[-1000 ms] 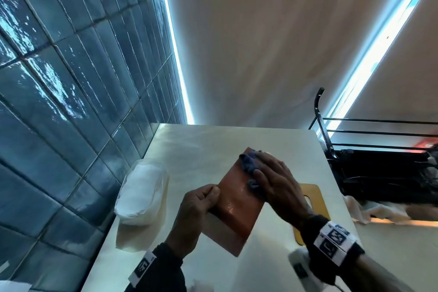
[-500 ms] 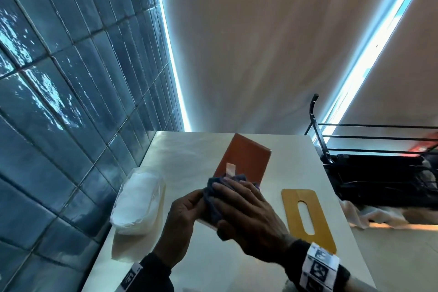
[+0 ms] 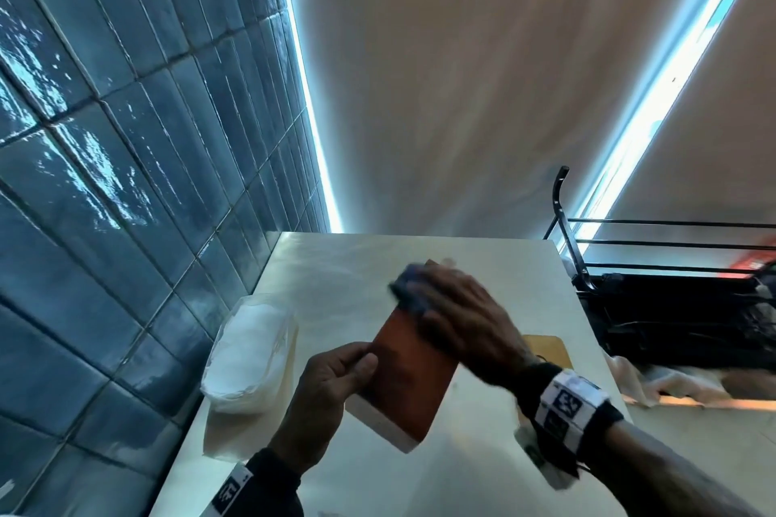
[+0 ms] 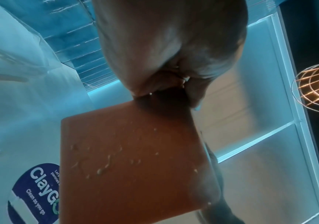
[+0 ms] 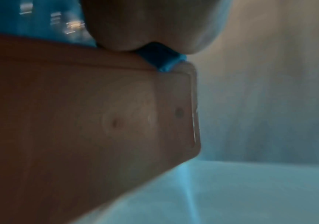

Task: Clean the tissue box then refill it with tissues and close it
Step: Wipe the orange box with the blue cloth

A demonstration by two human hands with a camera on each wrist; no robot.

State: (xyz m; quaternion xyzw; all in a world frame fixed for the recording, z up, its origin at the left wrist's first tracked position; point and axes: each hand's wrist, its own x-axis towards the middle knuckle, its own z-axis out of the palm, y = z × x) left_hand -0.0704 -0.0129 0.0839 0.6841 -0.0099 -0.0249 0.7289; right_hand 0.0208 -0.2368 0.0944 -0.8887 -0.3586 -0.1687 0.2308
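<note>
A brown tissue box with a white end is held tilted above the table. My left hand grips its near left edge, thumb on top. Water drops speckle the box face in the left wrist view. My right hand lies over the box's far end and presses a dark blue cloth onto it. The cloth shows under the palm at the box edge in the right wrist view. A bag of white tissues lies at the left by the tiled wall.
The yellow slotted lid lies flat on the table to the right, partly behind my right wrist. A blue tiled wall borders the left side. A black rack stands past the right edge, with a crumpled cloth below it.
My right hand with the cloth has swept from the box's near end up to its far end. The box has tilted back toward me in the left hand.
</note>
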